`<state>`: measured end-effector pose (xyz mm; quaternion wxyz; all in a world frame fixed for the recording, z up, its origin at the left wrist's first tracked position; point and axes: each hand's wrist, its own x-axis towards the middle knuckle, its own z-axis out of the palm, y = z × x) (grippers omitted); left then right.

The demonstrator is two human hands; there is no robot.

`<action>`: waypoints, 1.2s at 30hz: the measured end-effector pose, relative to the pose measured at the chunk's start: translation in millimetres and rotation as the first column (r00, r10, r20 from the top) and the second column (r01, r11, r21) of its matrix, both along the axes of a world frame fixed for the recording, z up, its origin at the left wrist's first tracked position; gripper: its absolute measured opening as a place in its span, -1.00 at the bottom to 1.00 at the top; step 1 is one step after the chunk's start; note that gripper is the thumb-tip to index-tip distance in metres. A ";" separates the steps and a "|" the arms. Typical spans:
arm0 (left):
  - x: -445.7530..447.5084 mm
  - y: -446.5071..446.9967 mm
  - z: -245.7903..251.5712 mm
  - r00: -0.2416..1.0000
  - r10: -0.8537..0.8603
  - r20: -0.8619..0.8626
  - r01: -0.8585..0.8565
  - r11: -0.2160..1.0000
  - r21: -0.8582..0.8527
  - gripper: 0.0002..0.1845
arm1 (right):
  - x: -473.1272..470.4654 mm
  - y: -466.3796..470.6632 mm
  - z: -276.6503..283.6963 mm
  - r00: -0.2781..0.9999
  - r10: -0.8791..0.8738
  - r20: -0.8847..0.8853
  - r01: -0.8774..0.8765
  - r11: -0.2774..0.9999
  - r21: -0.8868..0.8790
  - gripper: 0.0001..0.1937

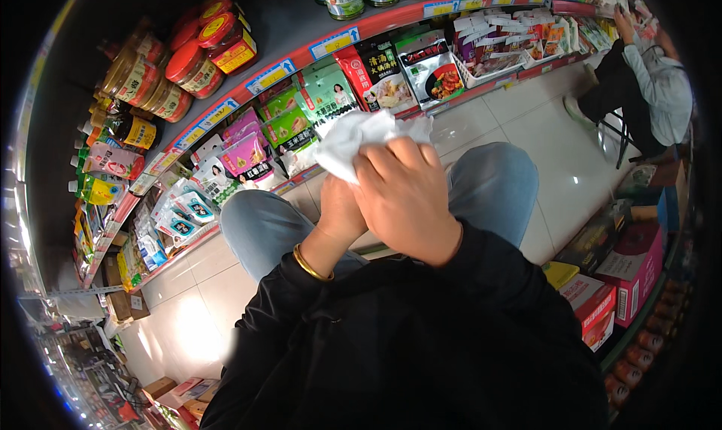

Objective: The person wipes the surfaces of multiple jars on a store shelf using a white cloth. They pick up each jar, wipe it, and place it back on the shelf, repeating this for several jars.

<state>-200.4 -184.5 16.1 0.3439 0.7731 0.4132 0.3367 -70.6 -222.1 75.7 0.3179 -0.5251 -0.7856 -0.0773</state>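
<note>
A crumpled white cloth or tissue (361, 137) is held up before my knees. My right hand (400, 193) is closed on it from above, its fingers curled over the near edge. Beneath and beside it is my left hand (341, 207), with a gold bangle at the wrist; its fingers are mostly hidden by the cloth and the right hand. Just beyond the cloth, bags of starch powder (290, 128) and a red pouch of hot-pot seasoning (375, 77) stand on the low shelf.
Lidded glass jars (194, 69) stand on the upper shelf at the left. A red shelf edge (389, 23) with price tags curves across. At the right a person (657, 91) sits on a folding stool, and cartons (632, 272) stand behind on the right.
</note>
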 end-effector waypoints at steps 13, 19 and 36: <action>-16.2 0.4 11.7 0.974 0.207 -0.088 -0.215 0.972 -0.093 -0.22 | 41.4 22.8 -1.3 0.854 0.308 -0.419 -0.270 0.951 0.150 -0.79; -13.6 -7.8 5.0 0.984 0.165 0.069 -0.150 0.971 -0.185 -0.19 | 61.2 32.0 -41.0 0.799 -0.138 -0.586 -0.164 0.886 -0.433 -0.80; -10.4 4.6 19.8 0.656 0.182 0.732 0.282 0.841 -0.462 -0.17 | 55.6 9.2 -75.7 0.267 -0.296 -0.917 -0.770 0.507 -0.388 -0.16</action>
